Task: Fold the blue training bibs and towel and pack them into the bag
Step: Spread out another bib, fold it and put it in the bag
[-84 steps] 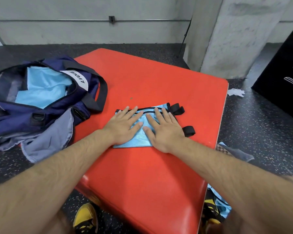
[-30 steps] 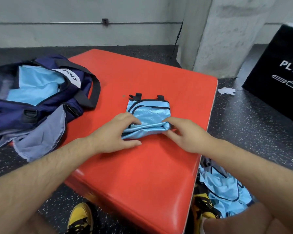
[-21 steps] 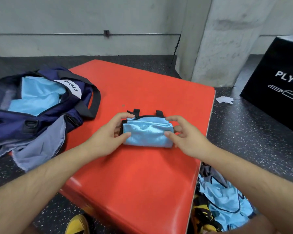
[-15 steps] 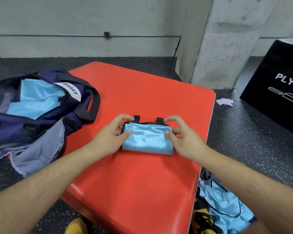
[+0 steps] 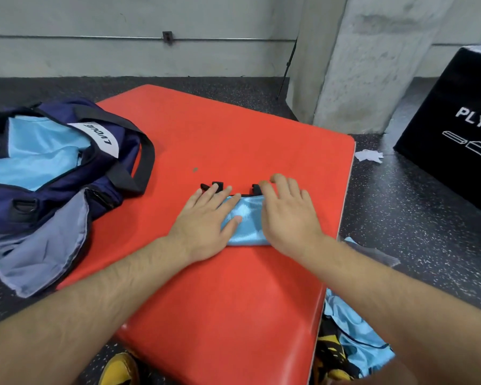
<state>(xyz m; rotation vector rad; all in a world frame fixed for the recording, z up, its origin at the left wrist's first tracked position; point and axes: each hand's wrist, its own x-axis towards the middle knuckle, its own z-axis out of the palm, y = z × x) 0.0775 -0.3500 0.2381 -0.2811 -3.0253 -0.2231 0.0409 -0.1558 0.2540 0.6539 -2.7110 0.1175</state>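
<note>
— Bibs (image 5: 353, 337) nearest me, unfolded?
— Yes: heaped on the floor (image 5: 400, 218) at the right edge of the red pad (image 5: 233, 301). Beyond, I see left hand (image 5: 206, 223) and right hand (image 5: 286, 218) pressing the folded bib (image 5: 247, 220) flat on the pad, fingers extended, gripping nothing. Farther left, overlapping the pad's edge: open navy bag (image 5: 53, 195), blue cloth (image 5: 34, 162) inside.

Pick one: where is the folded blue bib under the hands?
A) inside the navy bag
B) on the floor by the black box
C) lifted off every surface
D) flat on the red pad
D: the left hand and right hand press with straight fingers on the folded blue bib, which lies on the red pad, apart from the navy bag.
</note>
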